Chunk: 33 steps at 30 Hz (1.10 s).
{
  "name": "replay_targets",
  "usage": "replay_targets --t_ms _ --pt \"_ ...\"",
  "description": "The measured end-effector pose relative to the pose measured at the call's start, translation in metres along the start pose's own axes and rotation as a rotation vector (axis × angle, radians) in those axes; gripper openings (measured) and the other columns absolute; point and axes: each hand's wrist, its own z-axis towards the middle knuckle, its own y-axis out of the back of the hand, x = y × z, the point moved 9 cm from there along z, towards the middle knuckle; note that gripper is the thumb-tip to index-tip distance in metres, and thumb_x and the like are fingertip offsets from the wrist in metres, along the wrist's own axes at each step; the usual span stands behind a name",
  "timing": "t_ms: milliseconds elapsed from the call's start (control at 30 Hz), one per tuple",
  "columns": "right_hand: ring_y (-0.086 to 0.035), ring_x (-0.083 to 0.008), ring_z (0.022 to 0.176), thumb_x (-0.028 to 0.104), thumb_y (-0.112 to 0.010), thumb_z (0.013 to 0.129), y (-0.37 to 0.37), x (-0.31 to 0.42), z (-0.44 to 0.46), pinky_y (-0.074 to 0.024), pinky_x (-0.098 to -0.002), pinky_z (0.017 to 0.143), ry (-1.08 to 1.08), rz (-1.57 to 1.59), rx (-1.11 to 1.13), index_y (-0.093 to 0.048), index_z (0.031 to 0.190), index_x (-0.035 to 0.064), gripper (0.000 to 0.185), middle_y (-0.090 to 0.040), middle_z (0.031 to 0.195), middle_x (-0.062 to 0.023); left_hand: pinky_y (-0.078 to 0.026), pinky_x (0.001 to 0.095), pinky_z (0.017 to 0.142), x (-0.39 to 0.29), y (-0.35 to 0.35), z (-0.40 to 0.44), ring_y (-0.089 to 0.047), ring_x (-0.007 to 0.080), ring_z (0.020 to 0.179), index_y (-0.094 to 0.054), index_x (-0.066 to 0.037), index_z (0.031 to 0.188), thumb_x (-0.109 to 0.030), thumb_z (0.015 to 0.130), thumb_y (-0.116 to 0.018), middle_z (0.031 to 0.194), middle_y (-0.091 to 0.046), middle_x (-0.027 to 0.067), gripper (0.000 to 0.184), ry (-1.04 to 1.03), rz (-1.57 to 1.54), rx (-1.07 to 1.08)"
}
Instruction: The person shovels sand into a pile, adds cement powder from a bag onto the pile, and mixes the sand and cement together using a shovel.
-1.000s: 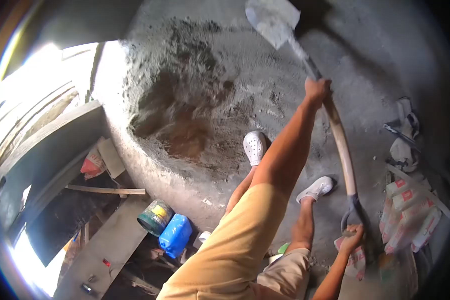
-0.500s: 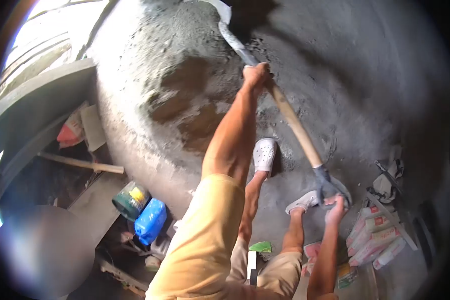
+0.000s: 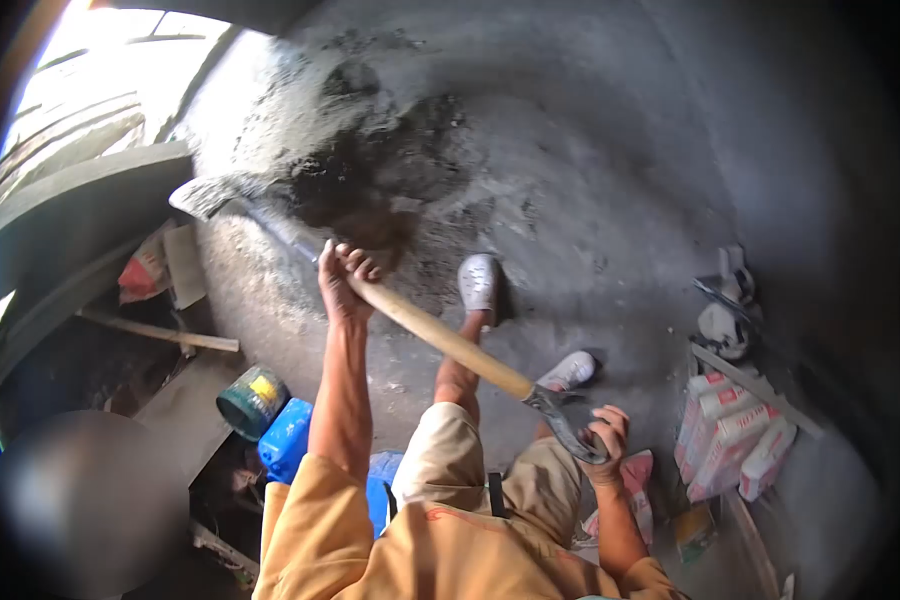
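A shovel (image 3: 450,345) lies diagonally across the view, its blade at the upper left beside the grey pile (image 3: 370,150). Near the blade end, my left hand (image 3: 348,278) is wrapped round the shaft from below. My right hand (image 3: 606,440) grips the dark D-shaped handle at the lower right. Grey material appears to lie on the blade. The pile has a dark, wet-looking hollow next to the shaft.
Paper bags (image 3: 735,430) lie at the right, with a board on them. At the lower left are a green bucket (image 3: 253,402), a blue container (image 3: 286,440) and a wooden strip (image 3: 160,330). A low wall (image 3: 80,195) runs along the left.
The shovel blade has swung from the top of the view down to the left. Both hands still hold the shovel; my left hand has moved left and down, my right hand slightly left and down.
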Motion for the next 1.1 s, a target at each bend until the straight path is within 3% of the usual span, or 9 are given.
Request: replay_targets --t_ms 333,500,600,667,700,767,833,1000,1100 --pt "-0.058 -0.0328 0.092 0.012 -0.057 0.08 0.206 -0.103 -0.229 -0.0456 -0.04 0.083 -0.248 0.017 -0.024 -0.058 0.095 -0.0015 0.019 -0.061 0.099 -0.0156 -0.045 0.031 0.054 0.308 -0.064 -0.143 -0.049 0.0156 0.054 -0.044 -0.016 0.081 -0.036 0.087 -0.062 0.063 -0.046 0.0002 0.027 0.249 0.083 -0.05" --pt "-0.062 -0.0243 0.086 0.009 -0.059 0.081 0.334 -0.182 -0.42 -0.0467 -0.0346 0.083 -1.008 0.216 -0.394 -0.063 0.092 -0.0039 0.017 -0.065 0.092 -0.0122 -0.048 0.036 0.05 0.51 -0.052 -0.199 -0.057 0.0204 0.054 -0.052 -0.007 0.09 -0.03 0.083 -0.064 0.066 -0.057 0.0083 0.027 0.524 0.406 -0.08" --pt "-0.046 -0.0113 0.055 0.019 -0.053 0.088 0.36 -0.185 -0.481 -0.0395 -0.0273 0.054 -1.247 0.536 -0.616 -0.044 0.058 0.0093 0.032 -0.045 0.059 0.0019 -0.047 0.0329 0.045 0.623 -0.039 -0.243 -0.057 0.0198 0.049 -0.057 -0.004 0.069 -0.021 0.082 -0.062 0.06 -0.058 0.0085 0.022 0.568 0.601 -0.023" --pt "-0.041 -0.0082 0.049 0.027 -0.046 0.094 0.38 -0.164 -0.491 -0.0398 -0.0264 0.047 -1.325 0.127 -0.82 -0.041 0.062 0.0181 0.033 -0.038 0.056 0.0051 -0.047 0.0339 0.042 0.69 -0.023 -0.277 -0.059 0.0184 0.052 -0.055 -0.003 0.065 -0.014 0.082 -0.059 0.061 -0.059 0.0075 0.021 0.631 0.844 0.004" --pt "-0.041 -0.0097 0.043 0.031 -0.046 0.093 0.381 -0.202 -0.584 -0.0415 -0.0294 0.044 -1.447 0.568 -0.782 -0.043 0.067 0.0193 0.029 -0.039 0.054 0.0052 -0.05 0.0354 0.043 0.719 -0.017 -0.3 -0.062 0.0196 0.056 -0.055 -0.001 0.069 -0.014 0.08 -0.063 0.065 -0.061 0.0092 0.019 0.767 0.839 -0.037" --pt "-0.041 -0.0124 0.038 0.038 -0.052 0.09 0.398 -0.195 -0.627 -0.0417 -0.0315 0.039 -1.541 0.356 -0.977 -0.044 0.068 0.0213 0.029 -0.038 0.046 0.0038 -0.056 0.038 0.052 0.799 0.03 -0.325 -0.065 0.024 0.062 -0.049 0.004 0.097 -0.014 0.076 -0.07 0.076 -0.062 0.0121 0.034 0.833 0.959 -0.057" --pt "-0.041 -0.0108 0.037 0.037 -0.055 0.089 0.408 -0.218 -0.66 -0.0376 -0.0279 0.037 -1.45 0.46 -0.915 -0.043 0.064 0.0207 0.033 -0.038 0.045 0.0041 -0.055 0.0391 0.052 0.846 0.065 -0.335 -0.065 0.0238 0.062 -0.051 0.006 0.089 -0.014 0.075 -0.069 0.069 -0.061 0.0122 0.03 0.829 1.007 -0.105" --pt "-0.039 -0.0075 0.039 0.037 -0.05 0.09 0.317 -0.307 -0.609 -0.0336 -0.0236 0.039 -1.609 0.549 -0.705 -0.037 0.061 0.0202 0.036 -0.039 0.048 0.0062 -0.053 0.0365 0.055 0.81 0.126 -0.238 -0.064 0.0246 0.061 -0.055 0.004 0.076 -0.016 0.076 -0.066 0.067 -0.062 0.0128 0.023 0.642 1.083 -0.05" --pt "-0.03 -0.007 0.044 0.035 -0.052 0.09 0.228 -0.321 -0.47 -0.0324 -0.0221 0.046 -1.547 0.476 -0.666 -0.033 0.058 0.018 0.04 -0.03 0.051 0.0066 -0.05 0.0345 0.047 0.675 0.096 -0.12 -0.06 0.0207 0.053 -0.06 -0.001 0.065 -0.016 0.081 -0.057 0.062 -0.061 0.0101 0.022 0.32 1.14 0.0"
